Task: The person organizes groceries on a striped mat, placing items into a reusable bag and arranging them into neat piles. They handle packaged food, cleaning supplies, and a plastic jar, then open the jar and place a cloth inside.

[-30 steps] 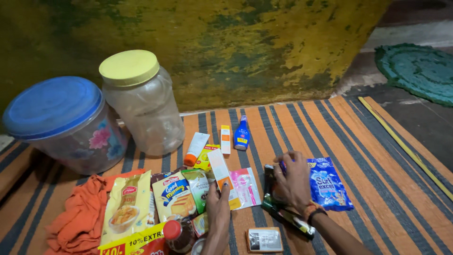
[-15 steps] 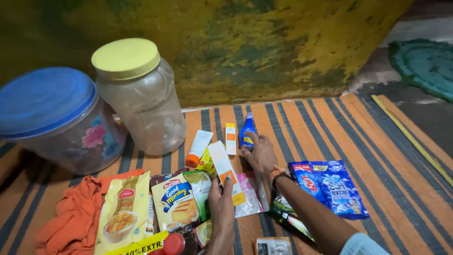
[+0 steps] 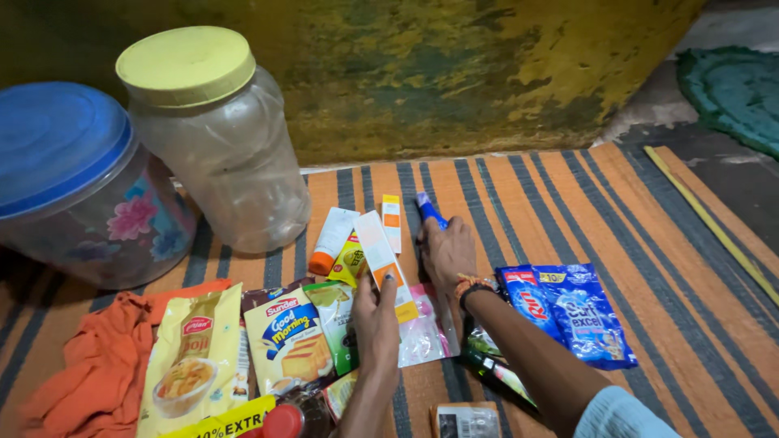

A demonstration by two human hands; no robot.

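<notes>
Head view. Since half a second ago the right hand [image 3: 448,253] has closed over the small blue bottle [image 3: 428,208]; then its fingers only touched the bottle's lower side, and the whole label showed. Now only the blue cap end sticks out beyond the fingertips. A second ago this hand lay further back, on the dark packet beside the blue detergent pouches [image 3: 568,312]. The left hand [image 3: 376,320] has kept its place throughout.

Right hand: forearm comes in from the lower right, crossing above the dark packet [image 3: 497,375], with a beaded band at the wrist. The palm faces down and the fingers are curled around the bottle, gripping it. The bottle lies on the striped mat [image 3: 519,203], tilted up and to the left, just right of the small orange-and-white box [image 3: 391,223].

Left hand: reaches up from the bottom edge, back of the hand toward the camera. Fingers partly closed, holding the lower end of a long white-and-orange carton [image 3: 380,258]. The carton slants up and left from the fingertips, its upper end beside the white tube with an orange cap [image 3: 331,239].

Both held items lie near each other, the two hands side by side but apart.
</notes>
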